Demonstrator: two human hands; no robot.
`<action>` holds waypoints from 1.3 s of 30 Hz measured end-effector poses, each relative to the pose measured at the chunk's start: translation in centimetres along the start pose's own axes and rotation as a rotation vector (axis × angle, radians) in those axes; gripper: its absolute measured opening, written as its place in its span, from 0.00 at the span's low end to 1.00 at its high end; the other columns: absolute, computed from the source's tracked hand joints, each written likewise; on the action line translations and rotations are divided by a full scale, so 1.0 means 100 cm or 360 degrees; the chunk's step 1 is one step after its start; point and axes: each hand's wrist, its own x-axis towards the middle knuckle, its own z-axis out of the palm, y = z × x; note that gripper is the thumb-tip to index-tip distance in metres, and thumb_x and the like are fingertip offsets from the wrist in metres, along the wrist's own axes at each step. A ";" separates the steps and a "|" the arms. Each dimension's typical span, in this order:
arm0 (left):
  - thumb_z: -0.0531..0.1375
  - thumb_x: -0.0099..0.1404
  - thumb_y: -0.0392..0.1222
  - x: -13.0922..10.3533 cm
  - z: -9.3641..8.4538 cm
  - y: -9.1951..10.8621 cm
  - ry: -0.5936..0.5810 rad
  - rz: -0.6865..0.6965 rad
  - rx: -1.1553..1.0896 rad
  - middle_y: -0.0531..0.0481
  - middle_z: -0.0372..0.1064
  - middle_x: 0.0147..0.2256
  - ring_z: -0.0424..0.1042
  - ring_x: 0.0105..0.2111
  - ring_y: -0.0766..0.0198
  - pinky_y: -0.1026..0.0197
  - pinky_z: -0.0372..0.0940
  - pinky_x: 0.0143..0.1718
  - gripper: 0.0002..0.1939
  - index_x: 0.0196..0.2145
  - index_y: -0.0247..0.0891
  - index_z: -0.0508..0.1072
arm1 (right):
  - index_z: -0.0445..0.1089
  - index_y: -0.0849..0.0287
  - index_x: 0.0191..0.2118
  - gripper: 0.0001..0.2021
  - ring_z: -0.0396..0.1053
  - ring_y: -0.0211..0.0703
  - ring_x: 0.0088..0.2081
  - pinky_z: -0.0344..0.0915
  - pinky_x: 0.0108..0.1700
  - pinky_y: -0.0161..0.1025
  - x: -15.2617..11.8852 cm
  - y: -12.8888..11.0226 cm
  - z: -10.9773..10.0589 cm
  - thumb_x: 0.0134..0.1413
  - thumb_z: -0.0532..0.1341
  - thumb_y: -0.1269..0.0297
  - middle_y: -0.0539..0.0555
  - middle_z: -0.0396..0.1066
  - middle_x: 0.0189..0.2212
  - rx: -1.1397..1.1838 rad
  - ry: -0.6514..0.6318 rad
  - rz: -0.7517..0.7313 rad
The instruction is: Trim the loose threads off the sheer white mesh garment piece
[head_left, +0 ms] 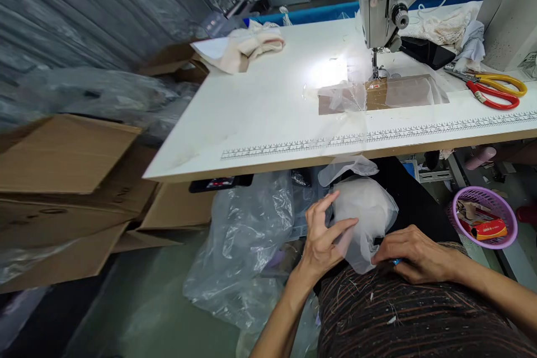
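So the sheer white fabric (367,207) is basically a loose, rounded puff on the lap (413,196), kinda see-through at the edges, pretty wrinkled down low, with a filmy strip (356,165) curling just above it.

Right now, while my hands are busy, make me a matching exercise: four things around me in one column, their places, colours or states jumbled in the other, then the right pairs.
Things
1. Sheer white fabric above the lap
2. Scissors
3. Basket
4. Ruler scale

Places, colours, states
A. Purple, with a red packet inside
B. Along the front edge of the table
C. Partly red, partly yellow
D. Touched by the left hand and the right hand

Right pairs: 1-D, 2-C, 3-A, 4-B.
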 end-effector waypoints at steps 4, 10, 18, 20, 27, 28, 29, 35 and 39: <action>0.61 0.64 0.34 -0.004 -0.017 -0.002 -0.0137 -0.0087 -0.0157 0.42 0.67 0.54 0.69 0.51 0.52 0.48 0.66 0.48 0.07 0.34 0.43 0.78 | 0.74 0.60 0.47 0.20 0.76 0.42 0.37 0.68 0.40 0.37 -0.004 -0.006 -0.006 0.51 0.53 0.80 0.56 0.79 0.37 0.0114 0.0059 0.0064; 0.59 0.66 0.38 -0.007 0.003 -0.012 -0.0302 -0.0284 -0.0351 0.41 0.72 0.48 0.73 0.46 0.56 0.52 0.69 0.46 0.09 0.41 0.41 0.78 | 0.74 0.60 0.45 0.16 0.75 0.42 0.35 0.69 0.40 0.37 -0.005 -0.001 -0.011 0.55 0.53 0.76 0.57 0.79 0.36 0.0132 0.0179 0.0220; 0.60 0.53 0.45 0.008 -0.002 -0.041 -0.0810 -0.0637 -0.1134 0.38 0.74 0.49 0.71 0.51 0.45 0.46 0.63 0.53 0.25 0.49 0.37 0.75 | 0.76 0.60 0.44 0.17 0.76 0.42 0.37 0.69 0.43 0.38 -0.007 -0.013 -0.011 0.53 0.54 0.78 0.56 0.79 0.36 0.0196 0.0106 0.0192; 0.58 0.55 0.52 0.013 -0.003 -0.049 -0.0866 -0.0781 -0.1371 0.39 0.74 0.51 0.69 0.53 0.44 0.47 0.62 0.55 0.26 0.48 0.37 0.76 | 0.76 0.60 0.44 0.18 0.76 0.42 0.38 0.69 0.44 0.37 -0.005 -0.020 -0.011 0.51 0.56 0.79 0.56 0.79 0.37 0.0259 0.0009 0.0209; 0.56 0.63 0.54 0.045 0.017 -0.035 -0.0829 -0.0962 -0.1049 0.44 0.78 0.36 0.75 0.40 0.55 0.57 0.65 0.45 0.19 0.33 0.36 0.78 | 0.77 0.61 0.44 0.22 0.77 0.43 0.40 0.69 0.47 0.38 -0.001 -0.030 -0.010 0.45 0.55 0.82 0.56 0.80 0.40 0.0422 -0.0111 0.0167; 0.58 0.62 0.52 0.049 0.020 -0.031 -0.0834 -0.0902 -0.0988 0.45 0.78 0.34 0.75 0.37 0.57 0.58 0.65 0.43 0.16 0.32 0.36 0.77 | 0.77 0.61 0.45 0.22 0.77 0.43 0.40 0.69 0.47 0.38 -0.002 -0.029 -0.009 0.45 0.55 0.82 0.56 0.80 0.40 0.0424 -0.0098 0.0168; 0.60 0.61 0.50 0.052 0.022 -0.028 -0.0833 -0.0838 -0.0937 0.46 0.78 0.33 0.75 0.36 0.58 0.59 0.65 0.41 0.14 0.32 0.36 0.77 | 0.77 0.61 0.45 0.22 0.76 0.43 0.40 0.69 0.47 0.38 -0.002 -0.029 -0.009 0.45 0.55 0.82 0.56 0.79 0.40 0.0427 -0.0088 0.0170; 0.63 0.62 0.44 0.061 0.025 -0.023 -0.0791 -0.0428 -0.0360 0.50 0.78 0.31 0.73 0.32 0.58 0.54 0.63 0.44 0.07 0.36 0.41 0.78 | 0.77 0.61 0.43 0.17 0.76 0.41 0.37 0.69 0.43 0.35 -0.004 -0.022 -0.005 0.51 0.56 0.78 0.56 0.79 0.36 0.0439 0.0052 0.0121; 0.64 0.63 0.47 0.061 0.033 -0.027 -0.0778 -0.0252 -0.0087 0.47 0.78 0.36 0.74 0.40 0.53 0.47 0.61 0.49 0.12 0.44 0.44 0.79 | 0.76 0.61 0.38 0.11 0.72 0.39 0.32 0.67 0.37 0.34 0.011 0.007 -0.006 0.59 0.57 0.64 0.54 0.77 0.31 0.0512 0.0482 0.0315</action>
